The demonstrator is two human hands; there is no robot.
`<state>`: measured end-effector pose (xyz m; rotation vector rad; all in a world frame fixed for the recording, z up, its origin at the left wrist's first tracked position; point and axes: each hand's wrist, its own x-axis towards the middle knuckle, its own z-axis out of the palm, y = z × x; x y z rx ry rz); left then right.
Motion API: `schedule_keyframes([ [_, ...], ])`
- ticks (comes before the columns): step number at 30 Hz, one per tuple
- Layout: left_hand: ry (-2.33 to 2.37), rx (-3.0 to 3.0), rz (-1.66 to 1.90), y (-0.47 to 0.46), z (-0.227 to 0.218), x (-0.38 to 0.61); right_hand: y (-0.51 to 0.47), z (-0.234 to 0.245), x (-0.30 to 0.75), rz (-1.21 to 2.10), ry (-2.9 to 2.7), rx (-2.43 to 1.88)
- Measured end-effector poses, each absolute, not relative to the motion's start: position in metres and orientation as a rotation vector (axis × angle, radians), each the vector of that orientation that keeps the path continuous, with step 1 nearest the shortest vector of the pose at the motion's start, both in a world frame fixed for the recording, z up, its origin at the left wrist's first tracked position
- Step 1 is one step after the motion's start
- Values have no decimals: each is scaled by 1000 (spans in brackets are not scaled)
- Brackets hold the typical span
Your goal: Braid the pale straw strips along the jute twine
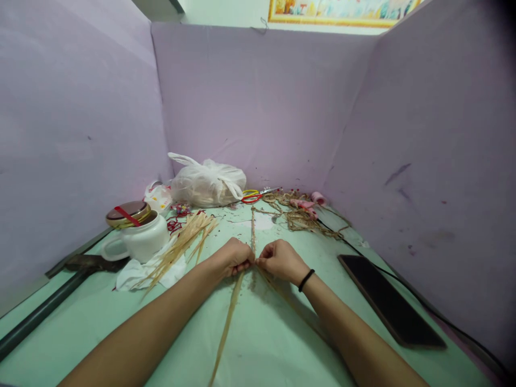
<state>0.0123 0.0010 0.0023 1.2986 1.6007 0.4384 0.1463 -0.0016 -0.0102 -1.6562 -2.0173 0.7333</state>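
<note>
My left hand (236, 257) and my right hand (280, 260) meet at the middle of the table, fingers closed in pinches. Between them is the near end of a thin braided cord (253, 231), which runs straight away from me. A flat straw strip (226, 328) trails toward me from under my left hand. Another straw strip (296, 310) slants right from my right hand, passing beneath the forearm. A black band circles my right wrist. The exact grip of the fingertips on the straw is partly hidden.
Left: a hammer (83, 269), a white mug (145, 236) with a lid, and loose straw strips (185, 242). Behind: a white plastic bag (209, 183) and scissors (253, 196). Right: coiled braided cord (302, 220), a pink glue gun (304, 206) and a dark phone-like slab (389, 301). Lilac partitions (262, 107) surround the table.
</note>
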Motion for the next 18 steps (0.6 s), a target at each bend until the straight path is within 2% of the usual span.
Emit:
schedule_keyframes([
  [10,1465,1125,458,6,-4,10,-21,2,135,495,-2178,-1559],
  [14,1471,1207,466,6,-2,6,-15,2,144,831,-2218,-1479],
  [18,1413,1255,469,9,0,1,-3,4,154,1065,-1849,-1570],
])
